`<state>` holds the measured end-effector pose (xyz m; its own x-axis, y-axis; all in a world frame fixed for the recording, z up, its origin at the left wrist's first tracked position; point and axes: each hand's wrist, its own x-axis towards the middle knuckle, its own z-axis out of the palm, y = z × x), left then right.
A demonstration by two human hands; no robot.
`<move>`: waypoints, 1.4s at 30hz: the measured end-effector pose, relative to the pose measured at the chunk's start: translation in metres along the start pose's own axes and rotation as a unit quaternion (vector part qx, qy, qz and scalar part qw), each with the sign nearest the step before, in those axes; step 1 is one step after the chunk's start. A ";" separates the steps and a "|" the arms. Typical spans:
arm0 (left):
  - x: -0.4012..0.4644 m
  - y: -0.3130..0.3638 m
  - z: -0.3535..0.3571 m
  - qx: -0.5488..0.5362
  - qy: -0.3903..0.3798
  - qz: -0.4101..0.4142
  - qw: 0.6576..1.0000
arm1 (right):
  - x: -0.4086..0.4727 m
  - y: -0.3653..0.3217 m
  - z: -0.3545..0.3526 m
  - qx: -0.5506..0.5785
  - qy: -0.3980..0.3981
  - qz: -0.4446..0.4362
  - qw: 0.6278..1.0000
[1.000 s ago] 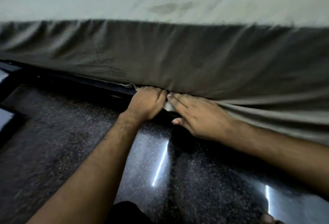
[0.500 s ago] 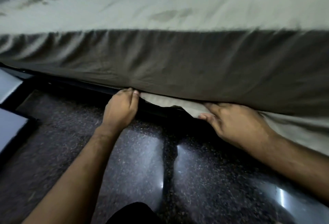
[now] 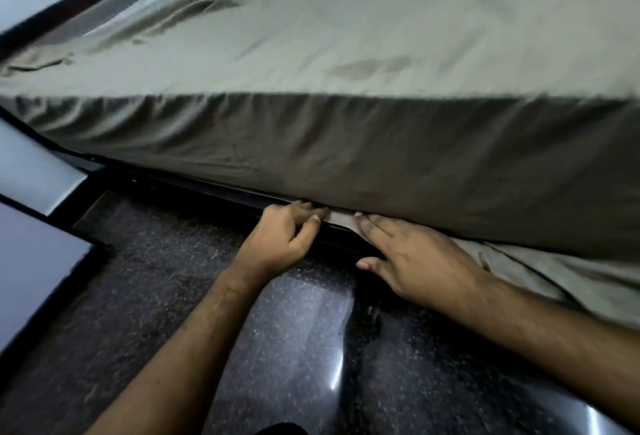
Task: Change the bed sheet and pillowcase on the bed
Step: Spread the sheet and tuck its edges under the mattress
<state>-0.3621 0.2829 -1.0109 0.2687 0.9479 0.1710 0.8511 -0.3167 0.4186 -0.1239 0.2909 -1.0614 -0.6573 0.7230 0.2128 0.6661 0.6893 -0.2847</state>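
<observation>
Head view, both hands down at the lower edge of the mattress side. Left hand sits w/ fingers loosely bent, fingertips at the sheet's hem – touching it, but whether it's actually pinched, can't tell. Right hand lies just beside it to the right, fingers straight and flat, tips against a pale strip of fabric that shows between the two hands right under the hem; thumb sticks out low toward the floor. The hands are near each other, not touching.

Directly above both hands hangs the olive-grey bed sheet – it covers the mattress top and drapes down the near side in soft vertical wrinkles. Left of the hands its bottom edge meets the dark bed frame; right of the right hand the sheet hangs looser, a fold spilling down past the wrist. More wrinkles at the far-left corner of the top.

Below the forearms: dark speckled polished floor w/ bright light streaks. Far left, pale panels w/ dark borders.
</observation>
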 end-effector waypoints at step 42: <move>0.006 0.143 0.117 0.049 -0.039 0.161 0.985 | -0.202 0.080 -0.056 -0.210 0.101 0.068 0.970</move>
<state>-0.1856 0.2475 -1.0544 0.5628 0.7992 0.2111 0.7538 -0.6010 0.2657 0.0824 0.2026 -1.0751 -0.4995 0.7732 0.3906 0.8542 0.5148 0.0732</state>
